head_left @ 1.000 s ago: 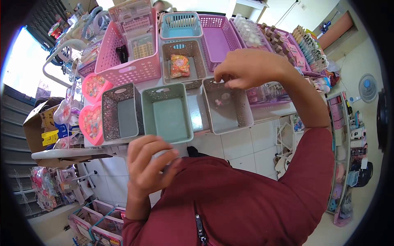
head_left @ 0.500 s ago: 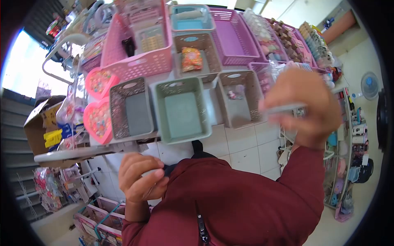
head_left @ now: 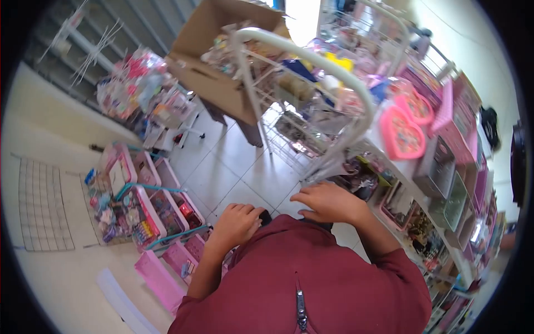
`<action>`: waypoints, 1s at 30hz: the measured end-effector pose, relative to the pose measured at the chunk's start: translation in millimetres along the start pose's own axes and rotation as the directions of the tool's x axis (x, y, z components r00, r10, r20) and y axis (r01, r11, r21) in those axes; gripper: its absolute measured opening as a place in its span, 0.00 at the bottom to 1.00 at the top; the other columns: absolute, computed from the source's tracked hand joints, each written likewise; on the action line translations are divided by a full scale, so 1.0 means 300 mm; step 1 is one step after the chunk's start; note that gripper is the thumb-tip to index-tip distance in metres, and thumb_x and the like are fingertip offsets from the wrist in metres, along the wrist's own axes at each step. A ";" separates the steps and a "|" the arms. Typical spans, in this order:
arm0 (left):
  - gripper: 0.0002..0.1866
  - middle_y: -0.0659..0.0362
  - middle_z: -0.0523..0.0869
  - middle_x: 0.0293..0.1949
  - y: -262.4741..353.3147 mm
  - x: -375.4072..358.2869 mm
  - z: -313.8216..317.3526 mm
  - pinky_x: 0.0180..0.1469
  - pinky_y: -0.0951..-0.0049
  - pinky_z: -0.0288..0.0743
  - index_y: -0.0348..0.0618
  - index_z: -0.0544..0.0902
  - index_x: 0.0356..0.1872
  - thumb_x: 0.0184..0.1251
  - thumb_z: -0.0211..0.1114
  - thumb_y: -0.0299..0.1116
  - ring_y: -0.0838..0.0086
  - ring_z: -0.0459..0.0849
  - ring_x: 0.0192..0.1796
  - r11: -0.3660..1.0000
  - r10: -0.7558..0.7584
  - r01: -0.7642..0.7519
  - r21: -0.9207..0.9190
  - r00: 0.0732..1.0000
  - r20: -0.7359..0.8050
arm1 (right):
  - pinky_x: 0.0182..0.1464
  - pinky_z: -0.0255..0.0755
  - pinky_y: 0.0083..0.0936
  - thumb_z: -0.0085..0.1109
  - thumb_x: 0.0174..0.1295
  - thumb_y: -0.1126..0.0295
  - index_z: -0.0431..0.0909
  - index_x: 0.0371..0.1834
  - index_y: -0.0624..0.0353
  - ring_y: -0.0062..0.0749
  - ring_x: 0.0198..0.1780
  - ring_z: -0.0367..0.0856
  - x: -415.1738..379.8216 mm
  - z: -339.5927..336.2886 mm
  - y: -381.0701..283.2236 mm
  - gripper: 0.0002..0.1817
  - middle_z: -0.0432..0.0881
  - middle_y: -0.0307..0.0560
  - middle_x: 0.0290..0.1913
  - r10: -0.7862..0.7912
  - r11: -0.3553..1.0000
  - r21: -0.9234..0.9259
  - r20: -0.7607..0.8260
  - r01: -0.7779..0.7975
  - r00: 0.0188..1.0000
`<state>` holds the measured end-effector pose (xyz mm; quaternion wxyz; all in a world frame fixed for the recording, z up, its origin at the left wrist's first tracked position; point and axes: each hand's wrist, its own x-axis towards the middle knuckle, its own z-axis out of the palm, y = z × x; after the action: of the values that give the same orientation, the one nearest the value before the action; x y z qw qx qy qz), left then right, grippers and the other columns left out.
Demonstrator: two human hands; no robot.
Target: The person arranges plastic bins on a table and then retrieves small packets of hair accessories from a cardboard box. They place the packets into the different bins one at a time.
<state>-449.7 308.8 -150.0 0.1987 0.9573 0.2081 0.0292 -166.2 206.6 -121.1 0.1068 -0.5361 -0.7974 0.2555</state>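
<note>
My left hand (head_left: 238, 224) is in front of my body, its fingers curled together; what they hold, if anything, is hidden. My right hand (head_left: 328, 202) is at waist height beside it, palm down, fingers apart and nothing visible in it. The hands do not touch each other. To the right of my right hand, pink heart-shaped boxes (head_left: 401, 133) with small colourful pieces lie on a white shelf. Beyond them on the same shelf are a grey basket (head_left: 435, 167) and a green basket (head_left: 451, 206).
A white wire rack (head_left: 364, 92) of packaged goods stands ahead, near an open cardboard box (head_left: 214, 92). Pink storage trays (head_left: 147, 214) with small items are at the lower left. White floor tiles (head_left: 236, 172) show between them.
The view has swung left, so the baskets now sit at the right. My right hand has come down to my waist, and the flat pale object is no longer visible in it.
</note>
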 end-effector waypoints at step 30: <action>0.13 0.49 0.90 0.39 -1.331 1.057 -0.721 0.49 0.61 0.82 0.36 0.84 0.49 0.65 0.71 0.27 0.58 0.90 0.43 0.897 0.078 -0.189 -0.399 0.958 -0.277 | 0.64 0.70 0.49 0.65 0.65 0.60 0.66 0.72 0.54 0.56 0.69 0.70 1.398 -0.171 0.381 0.33 0.68 0.60 0.71 0.249 0.951 -0.051 -0.458 -0.305 0.853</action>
<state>-345.2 851.7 -116.5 0.3699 0.8920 0.1538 0.2096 -220.5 636.7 -180.7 0.2159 -0.6951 -0.6799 0.0894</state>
